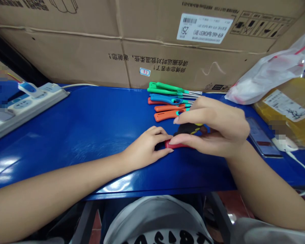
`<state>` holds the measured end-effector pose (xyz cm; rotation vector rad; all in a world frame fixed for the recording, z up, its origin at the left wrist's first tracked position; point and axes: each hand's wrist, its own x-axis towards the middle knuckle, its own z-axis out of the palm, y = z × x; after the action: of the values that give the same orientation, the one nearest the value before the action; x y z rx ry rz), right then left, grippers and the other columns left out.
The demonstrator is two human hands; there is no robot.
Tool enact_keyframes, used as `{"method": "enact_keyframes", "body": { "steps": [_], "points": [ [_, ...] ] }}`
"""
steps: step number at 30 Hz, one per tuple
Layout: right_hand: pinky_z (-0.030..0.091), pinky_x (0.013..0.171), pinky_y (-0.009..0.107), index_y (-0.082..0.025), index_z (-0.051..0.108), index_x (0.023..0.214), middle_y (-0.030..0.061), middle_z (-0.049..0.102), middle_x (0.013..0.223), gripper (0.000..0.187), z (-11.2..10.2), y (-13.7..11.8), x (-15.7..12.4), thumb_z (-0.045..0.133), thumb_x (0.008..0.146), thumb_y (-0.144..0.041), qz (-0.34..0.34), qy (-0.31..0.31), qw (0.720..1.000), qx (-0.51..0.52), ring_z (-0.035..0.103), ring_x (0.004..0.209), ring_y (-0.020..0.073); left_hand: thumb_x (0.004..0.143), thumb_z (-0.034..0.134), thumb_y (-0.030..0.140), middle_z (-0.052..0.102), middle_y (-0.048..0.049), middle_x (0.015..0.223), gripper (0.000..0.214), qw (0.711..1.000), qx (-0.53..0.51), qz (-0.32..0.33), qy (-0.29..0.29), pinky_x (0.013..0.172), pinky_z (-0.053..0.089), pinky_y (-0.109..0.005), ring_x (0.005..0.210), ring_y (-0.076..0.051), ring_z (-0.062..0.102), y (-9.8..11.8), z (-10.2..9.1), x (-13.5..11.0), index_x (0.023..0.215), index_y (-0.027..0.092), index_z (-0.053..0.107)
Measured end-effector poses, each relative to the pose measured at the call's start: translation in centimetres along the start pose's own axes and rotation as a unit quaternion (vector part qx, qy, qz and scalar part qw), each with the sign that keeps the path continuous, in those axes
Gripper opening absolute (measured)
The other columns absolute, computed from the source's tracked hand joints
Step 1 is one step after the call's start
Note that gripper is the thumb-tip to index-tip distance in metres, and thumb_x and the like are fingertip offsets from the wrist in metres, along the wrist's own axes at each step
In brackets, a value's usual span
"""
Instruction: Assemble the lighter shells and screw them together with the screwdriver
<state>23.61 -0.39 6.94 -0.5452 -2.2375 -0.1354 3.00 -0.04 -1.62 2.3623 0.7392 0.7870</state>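
A long-nosed red gas lighter [178, 145] lies on the blue table, its end pinched between the fingers and thumb of my left hand [148, 145]. Over it curls my right hand [213, 125], around a black-and-yellow tool handle [188, 128], which looks like a screwdriver's. My right palm and fingers hide the tool's far end and most of the red lighter. Beyond my hands is a row of similar lighters: green ones [165, 88], a blue one [164, 99], orange ones [165, 116] and a partly covered red one [149, 101].
A large cardboard box [91, 57] stands along the table's back edge. At left lies a white power strip [38, 101] with plugs. To the right are a phone [263, 137], a white charger with cable [286, 145], a plastic bag [269, 78] and a yellow-taped parcel [297, 122].
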Motion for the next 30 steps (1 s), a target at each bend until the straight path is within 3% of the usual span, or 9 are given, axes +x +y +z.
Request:
{"method": "enact_keyframes", "body": {
  "steps": [6,9,13,15,19,24,30],
  "points": [
    [0.055,0.103,0.041,-0.012,0.055,0.138,0.0117,0.068,0.133,0.039,-0.45,-0.47,0.01,0.046,0.101,-0.021,0.029,-0.082,0.991,0.097,0.066,0.119,0.0215,0.09,0.072,0.028,0.066,-0.007,0.106,0.021,1.0,-0.006,-0.009,0.005,0.096,0.053,-0.038,0.102,-0.022,0.063,0.11,-0.04,-0.05,0.108,0.018,0.073],
    [0.057,0.1,0.039,-0.015,0.058,0.134,0.0073,0.072,0.127,0.038,-0.18,-0.5,-0.05,0.059,0.097,-0.02,0.036,-0.062,0.993,0.091,0.07,0.108,0.0189,0.091,0.071,0.028,0.067,-0.0071,0.108,0.019,1.0,-0.01,-0.014,0.004,0.097,0.053,-0.039,0.104,-0.022,0.063,0.09,0.05,-0.07,0.107,0.018,0.072],
    [0.061,0.083,0.028,-0.019,0.066,0.12,0.004,0.079,0.106,0.034,0.11,-0.3,-0.12,0.074,0.09,-0.031,-0.007,-0.044,0.999,0.011,0.074,0.093,0.0168,0.091,0.07,0.026,0.067,-0.0064,0.107,0.018,1.0,-0.014,-0.012,-0.002,0.095,0.054,-0.039,0.104,-0.022,0.064,0.08,0.1,0.01,0.107,0.019,0.071],
    [0.062,0.079,0.028,-0.018,0.064,0.124,0.0058,0.078,0.109,0.034,0.02,-0.32,-0.16,0.069,0.093,-0.033,-0.005,-0.052,0.998,0.017,0.074,0.099,0.0183,0.091,0.07,0.027,0.067,-0.0065,0.107,0.02,1.0,-0.013,-0.01,-0.001,0.095,0.054,-0.039,0.104,-0.022,0.064,0.07,0.1,0.01,0.109,0.019,0.071],
    [0.06,0.092,0.037,-0.018,0.059,0.133,0.0067,0.074,0.121,0.034,-0.15,-0.48,-0.17,0.049,0.102,-0.025,0.034,-0.054,0.994,0.09,0.072,0.105,0.0188,0.09,0.072,0.028,0.067,-0.0075,0.107,0.022,1.0,-0.008,-0.003,0.007,0.097,0.053,-0.038,0.104,-0.022,0.063,-0.02,0.07,-0.06,0.109,0.017,0.073],
    [0.062,0.077,0.03,-0.022,0.067,0.11,0.0006,0.076,0.089,0.023,0.06,0.01,-0.06,0.071,0.091,-0.033,0.003,0.009,1.0,0.014,0.073,0.081,0.0167,0.09,0.073,0.028,0.066,-0.0058,0.1,0.023,1.0,0.006,0.004,0.006,0.092,0.054,-0.036,0.097,-0.02,0.062,-0.16,0.11,-0.07,0.109,0.017,0.073],
    [0.059,0.096,0.042,-0.02,0.058,0.134,0.0082,0.073,0.119,0.035,-0.46,-0.06,-0.1,0.053,0.1,-0.028,0.035,-0.05,0.997,0.037,0.07,0.112,0.024,0.089,0.074,0.03,0.066,-0.0071,0.105,0.027,1.0,0.001,0.003,0.01,0.094,0.054,-0.038,0.1,-0.021,0.062,-0.17,0.21,-0.07,0.113,0.017,0.072]
  ]
}}
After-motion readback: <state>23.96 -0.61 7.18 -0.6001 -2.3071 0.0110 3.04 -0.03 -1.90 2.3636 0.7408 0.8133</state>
